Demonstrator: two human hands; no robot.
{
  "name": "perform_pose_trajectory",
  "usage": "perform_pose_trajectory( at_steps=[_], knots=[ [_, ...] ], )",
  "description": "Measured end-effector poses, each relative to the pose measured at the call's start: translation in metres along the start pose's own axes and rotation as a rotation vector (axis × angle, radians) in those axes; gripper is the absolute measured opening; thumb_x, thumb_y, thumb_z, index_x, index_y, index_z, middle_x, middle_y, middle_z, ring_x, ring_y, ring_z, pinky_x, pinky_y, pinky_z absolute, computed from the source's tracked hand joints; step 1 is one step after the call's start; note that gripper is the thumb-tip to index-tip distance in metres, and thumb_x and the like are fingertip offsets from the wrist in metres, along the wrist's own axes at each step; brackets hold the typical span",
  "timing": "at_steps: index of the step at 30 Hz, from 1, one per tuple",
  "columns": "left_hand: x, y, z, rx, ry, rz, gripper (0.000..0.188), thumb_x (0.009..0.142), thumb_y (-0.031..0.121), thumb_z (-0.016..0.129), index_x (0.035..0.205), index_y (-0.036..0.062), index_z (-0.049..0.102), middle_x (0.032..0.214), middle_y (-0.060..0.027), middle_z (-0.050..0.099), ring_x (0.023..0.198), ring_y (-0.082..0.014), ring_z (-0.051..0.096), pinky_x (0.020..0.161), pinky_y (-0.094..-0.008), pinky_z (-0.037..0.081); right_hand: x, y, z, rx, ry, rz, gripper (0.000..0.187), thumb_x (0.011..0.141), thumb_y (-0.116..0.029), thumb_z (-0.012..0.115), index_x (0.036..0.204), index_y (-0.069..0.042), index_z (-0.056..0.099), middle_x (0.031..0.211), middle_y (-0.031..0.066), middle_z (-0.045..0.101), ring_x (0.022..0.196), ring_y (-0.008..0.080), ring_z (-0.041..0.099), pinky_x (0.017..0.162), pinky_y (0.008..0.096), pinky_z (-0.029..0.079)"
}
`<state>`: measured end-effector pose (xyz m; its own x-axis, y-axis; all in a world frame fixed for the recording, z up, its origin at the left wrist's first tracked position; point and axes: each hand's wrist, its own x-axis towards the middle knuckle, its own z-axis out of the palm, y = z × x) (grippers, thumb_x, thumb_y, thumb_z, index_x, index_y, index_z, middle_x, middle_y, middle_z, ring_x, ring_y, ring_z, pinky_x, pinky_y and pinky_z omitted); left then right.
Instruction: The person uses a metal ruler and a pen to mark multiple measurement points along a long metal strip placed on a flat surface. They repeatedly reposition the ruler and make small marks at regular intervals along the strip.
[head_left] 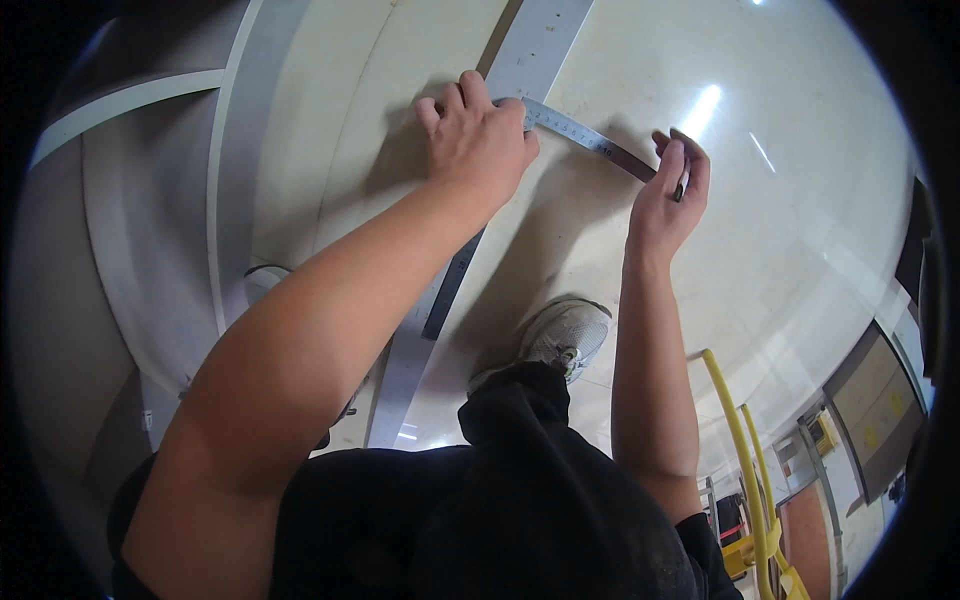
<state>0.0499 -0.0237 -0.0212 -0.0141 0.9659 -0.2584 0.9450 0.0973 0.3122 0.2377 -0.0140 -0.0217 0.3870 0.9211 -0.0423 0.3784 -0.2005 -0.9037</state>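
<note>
My left hand [475, 138] has its fingers curled over the corner of a steel square [580, 133], closed on it against a long grey strip [540, 40]. One graduated blade of the square reaches right towards my right hand; the other runs down along the strip, partly hidden by my left forearm. My right hand [668, 200] is closed, thumb against fingers, at the far end of the right-hand blade. A thin dark pen-like stick shows between its fingers, mostly hidden. Whether this hand also touches the blade, I cannot tell.
A glossy cream floor [780, 230] lies underneath. My grey shoe [568, 335] stands right of the strip. Grey panels with a pale edge [215, 200] rise at the left. Yellow tubular rails [735, 430] stand at the lower right, near a dark-framed panel [878, 415].
</note>
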Motion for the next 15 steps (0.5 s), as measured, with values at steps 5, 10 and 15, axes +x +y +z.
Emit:
perform_pose_trajectory(
  at_steps=[5, 10, 15],
  knots=[
    [0.001, 0.001, 0.000, 0.011, -0.005, -0.013, 0.026, 0.087, 0.034, 0.071, 0.094, 0.0095, 0.071, 0.110, -0.0161, 0.052, 0.105, -0.0335, 0.051, 0.091, -0.0488, 0.033, -0.014, 0.020, -0.016, -0.127, -0.030, 0.140, 0.028, 0.099, -0.020, 0.065, 0.115, 0.003, 0.062, 0.096, 0.0092, 0.067, 0.082, 0.0134, 0.061, 0.077, 0.0274, 0.051],
    [-0.001, -0.004, 0.002, -0.009, -0.001, 0.000, 0.030, 0.089, 0.037, 0.069, 0.101, 0.0099, 0.065, 0.110, -0.0168, 0.051, 0.108, -0.0350, 0.051, 0.092, -0.0507, 0.035, -0.015, 0.020, -0.012, 0.200, -0.076, 0.381, 0.023, 0.099, -0.014, 0.067, 0.114, 0.002, 0.060, 0.094, 0.0082, 0.066, 0.076, 0.0139, 0.065, 0.070, 0.0265, 0.054],
    [-0.036, -0.041, 0.005, -0.228, -0.084, -0.133, 0.050, 0.090, 0.040, 0.068, 0.122, 0.0059, 0.051, 0.119, -0.0183, 0.050, 0.114, -0.0377, 0.050, 0.098, -0.0506, 0.036, -0.009, 0.028, -0.025, 0.587, 0.011, 0.350, 0.017, 0.101, -0.009, 0.062, 0.114, 0.002, 0.058, 0.094, 0.0086, 0.063, 0.078, 0.0161, 0.064, 0.071, 0.0286, 0.055]
  ],
)
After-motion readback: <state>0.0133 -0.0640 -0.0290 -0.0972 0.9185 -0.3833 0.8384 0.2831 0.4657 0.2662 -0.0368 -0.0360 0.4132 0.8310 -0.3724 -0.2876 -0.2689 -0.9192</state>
